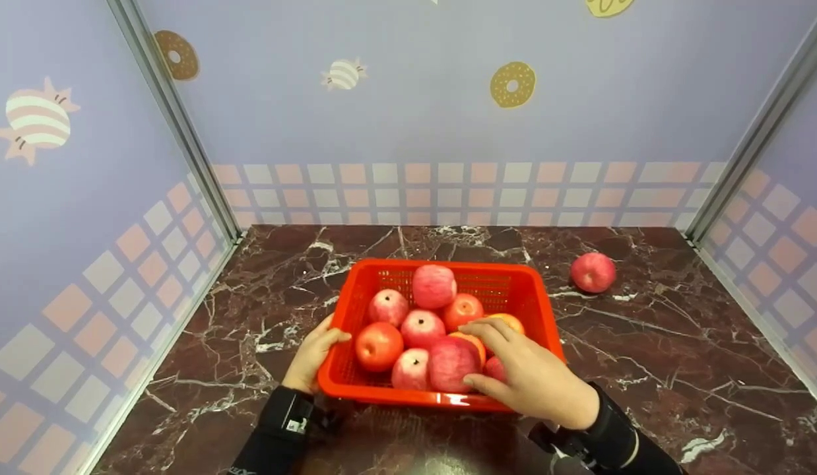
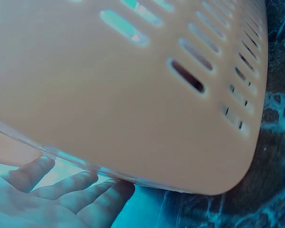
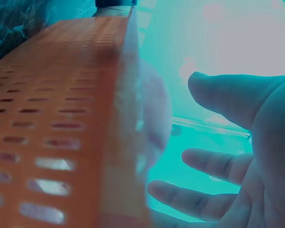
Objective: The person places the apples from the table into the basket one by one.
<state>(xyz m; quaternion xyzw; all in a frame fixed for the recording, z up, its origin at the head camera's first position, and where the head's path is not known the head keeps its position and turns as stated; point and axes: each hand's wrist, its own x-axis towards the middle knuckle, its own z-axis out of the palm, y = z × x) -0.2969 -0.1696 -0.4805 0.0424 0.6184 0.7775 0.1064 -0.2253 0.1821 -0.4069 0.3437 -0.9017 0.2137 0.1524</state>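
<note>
A red plastic basket (image 1: 408, 396) with slotted walls holds several red and pink apples and some more orange-coloured fruit (image 1: 507, 321). At its left side my left hand (image 1: 314, 356) grips the rim, thumb over the top; the left wrist view shows fingertips (image 2: 85, 176) along the rim's edge. Over the front right part of the basket hovers my right hand (image 1: 537, 376), thumb and fingers spread. Beside its thumb lies a dark pink apple (image 1: 453, 364). Nothing sits between the right fingers (image 3: 213, 164) in the right wrist view. The hand covers some fruit below it.
One pink apple (image 1: 593, 272) lies on the dark marbled table (image 1: 659, 349), to the right of the basket and further back. Patterned panels (image 1: 435, 119) close off the back and both sides, joined by metal posts (image 1: 177, 119).
</note>
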